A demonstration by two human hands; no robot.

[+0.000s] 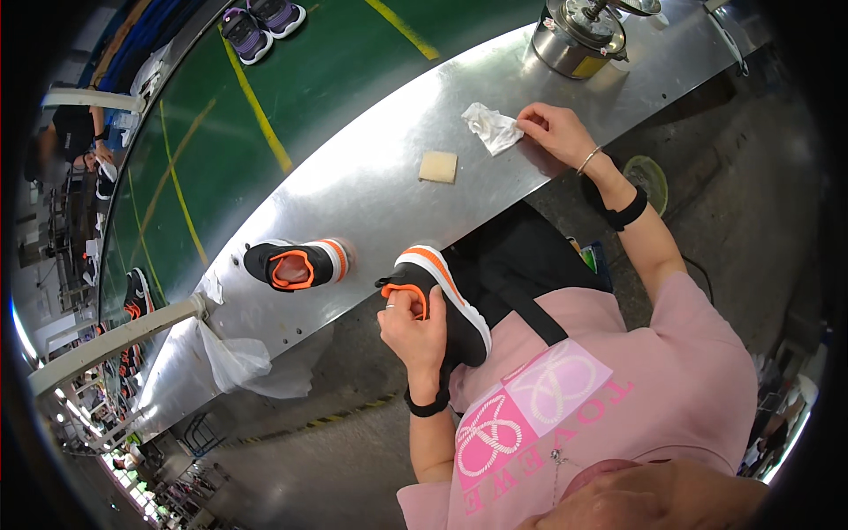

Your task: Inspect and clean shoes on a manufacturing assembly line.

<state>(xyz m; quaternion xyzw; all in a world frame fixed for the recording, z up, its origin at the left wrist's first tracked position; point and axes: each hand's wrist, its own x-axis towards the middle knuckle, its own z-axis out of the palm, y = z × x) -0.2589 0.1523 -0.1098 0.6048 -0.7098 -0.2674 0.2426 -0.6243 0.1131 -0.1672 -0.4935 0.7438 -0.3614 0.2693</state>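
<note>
My left hand (413, 331) grips a black sneaker (460, 329) with orange lining and a white-and-orange sole, its fingers inside the opening. That shoe is tilted at the near edge of the metal table (380, 185), close to my body. A matching sneaker (296, 265) rests on the table to the left. Over at the right, my right hand (556, 132) pinches the edge of a crumpled white cloth (491, 128) lying on the metal. Between the cloth and the shoes sits a small beige sponge (437, 167).
A round metal pot (579, 40) stands at the table's far right. Beyond the table runs a green conveyor belt (336, 79) with yellow lines, carrying purple-black shoes (256, 31). A clear plastic bag (234, 358) hangs by a metal bar (119, 343) at left. Another person (75, 141) works at far left.
</note>
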